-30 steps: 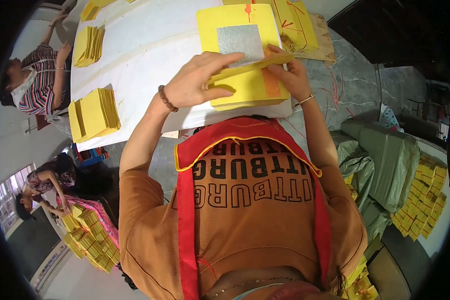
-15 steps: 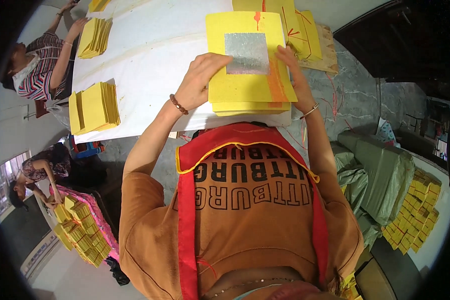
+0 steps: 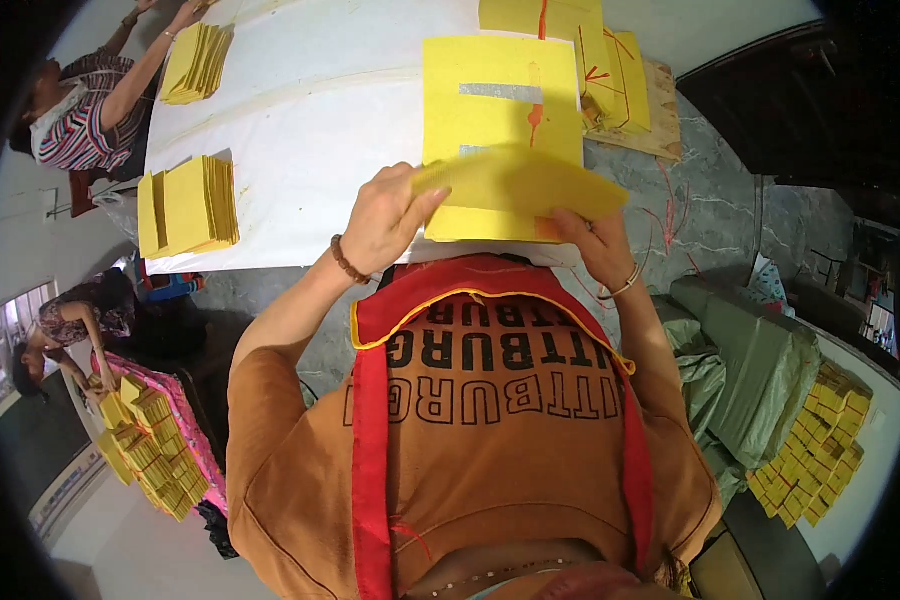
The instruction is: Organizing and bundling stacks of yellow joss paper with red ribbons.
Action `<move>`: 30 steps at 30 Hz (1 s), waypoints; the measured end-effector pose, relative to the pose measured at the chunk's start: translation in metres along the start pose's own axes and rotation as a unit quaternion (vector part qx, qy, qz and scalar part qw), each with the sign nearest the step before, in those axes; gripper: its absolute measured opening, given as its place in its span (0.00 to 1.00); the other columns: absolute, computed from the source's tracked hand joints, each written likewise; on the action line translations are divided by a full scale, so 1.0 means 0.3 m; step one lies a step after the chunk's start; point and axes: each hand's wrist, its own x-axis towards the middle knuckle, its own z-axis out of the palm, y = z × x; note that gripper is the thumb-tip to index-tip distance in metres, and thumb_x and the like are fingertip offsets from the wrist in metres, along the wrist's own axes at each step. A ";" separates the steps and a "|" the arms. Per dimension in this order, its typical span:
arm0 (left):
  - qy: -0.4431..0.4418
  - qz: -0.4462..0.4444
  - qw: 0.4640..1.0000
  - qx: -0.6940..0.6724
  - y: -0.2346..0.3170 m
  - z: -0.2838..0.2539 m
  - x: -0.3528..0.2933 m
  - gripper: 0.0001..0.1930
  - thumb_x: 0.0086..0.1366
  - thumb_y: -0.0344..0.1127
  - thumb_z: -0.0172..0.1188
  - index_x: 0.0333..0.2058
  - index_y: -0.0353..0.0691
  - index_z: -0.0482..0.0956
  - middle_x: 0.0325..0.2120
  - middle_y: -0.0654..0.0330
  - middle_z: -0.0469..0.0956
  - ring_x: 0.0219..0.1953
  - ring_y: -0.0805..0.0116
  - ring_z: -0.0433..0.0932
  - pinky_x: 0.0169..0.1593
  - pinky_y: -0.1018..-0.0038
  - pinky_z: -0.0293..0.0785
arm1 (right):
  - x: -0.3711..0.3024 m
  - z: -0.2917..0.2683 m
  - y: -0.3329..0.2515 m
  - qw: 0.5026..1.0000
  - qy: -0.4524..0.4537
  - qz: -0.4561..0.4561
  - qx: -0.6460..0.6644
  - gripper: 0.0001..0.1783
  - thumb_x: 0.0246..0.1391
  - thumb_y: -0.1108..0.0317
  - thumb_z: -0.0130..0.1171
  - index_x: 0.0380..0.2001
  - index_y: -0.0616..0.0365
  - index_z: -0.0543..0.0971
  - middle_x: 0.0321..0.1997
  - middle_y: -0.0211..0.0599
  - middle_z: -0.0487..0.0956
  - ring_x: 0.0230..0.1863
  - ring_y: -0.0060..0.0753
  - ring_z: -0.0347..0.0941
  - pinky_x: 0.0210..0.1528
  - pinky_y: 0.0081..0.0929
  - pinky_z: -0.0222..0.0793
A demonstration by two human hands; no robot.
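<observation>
A yellow paper sheet (image 3: 520, 185) is held up and bent across its width at the near edge of the white table. Gripping its left end is my left hand (image 3: 385, 215), thumb on top. My right hand (image 3: 600, 245) pinches the near right part of the sheet, some of its fingers hidden. Under and behind it lie more yellow sheets (image 3: 500, 65) with silver foil patches (image 3: 500, 92) and orange-red smears. Close to my red apron (image 3: 470, 270), the near edge of a yellow paper pile (image 3: 485, 228) shows below the held sheet.
Yellow bundles tied with red string (image 3: 625, 80) rest on a wooden board (image 3: 662, 110) at the right. Two yellow paper stacks (image 3: 198, 205) stand along the table's left side. One person (image 3: 100, 110) reaches over the far left corner; another (image 3: 80, 320) handles bundles lower left. Green-wrapped bales (image 3: 745, 350) stand right.
The sheets that lay flat between my hands now lie farther back on the table. Both hands have come nearer to me and hold a sheet bent up from the pile.
</observation>
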 end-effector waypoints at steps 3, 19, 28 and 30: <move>0.039 -0.122 0.987 -0.096 0.001 0.025 0.041 0.17 0.63 0.45 0.47 0.34 0.35 0.73 0.15 0.58 0.71 0.17 0.67 0.70 0.25 0.73 0.65 | 0.003 0.031 0.013 0.993 0.072 0.068 0.061 0.12 0.50 0.65 0.53 0.36 0.59 0.75 0.40 0.35 0.76 0.41 0.30 0.72 0.51 0.29 0.57; 0.088 -0.218 0.926 -0.296 -0.036 0.070 0.126 0.30 0.59 0.29 0.52 0.58 0.40 0.50 0.12 0.63 0.69 0.15 0.81 0.63 0.21 0.80 0.59 | 0.071 0.075 0.037 0.942 0.255 0.157 0.150 0.19 0.46 0.71 0.58 0.44 0.62 0.74 0.23 0.28 0.75 0.23 0.12 0.63 0.25 0.14 0.61; 0.176 0.086 0.922 0.333 0.030 -0.006 0.179 0.28 0.52 0.35 0.58 0.53 0.42 0.62 0.37 0.53 0.72 0.38 0.58 0.71 0.38 0.68 0.65 | 0.078 0.082 0.064 0.943 0.262 0.182 0.098 0.16 0.44 0.70 0.59 0.40 0.62 0.76 0.21 0.33 0.75 0.22 0.18 0.65 0.26 0.18 0.63; 0.090 0.148 0.949 0.263 0.041 0.017 0.189 0.27 0.53 0.35 0.58 0.52 0.42 0.63 0.44 0.53 0.68 0.46 0.57 0.66 0.45 0.65 0.61 | 0.076 0.087 0.066 0.945 0.263 0.173 0.087 0.16 0.44 0.70 0.58 0.39 0.62 0.76 0.22 0.35 0.75 0.22 0.20 0.67 0.26 0.20 0.64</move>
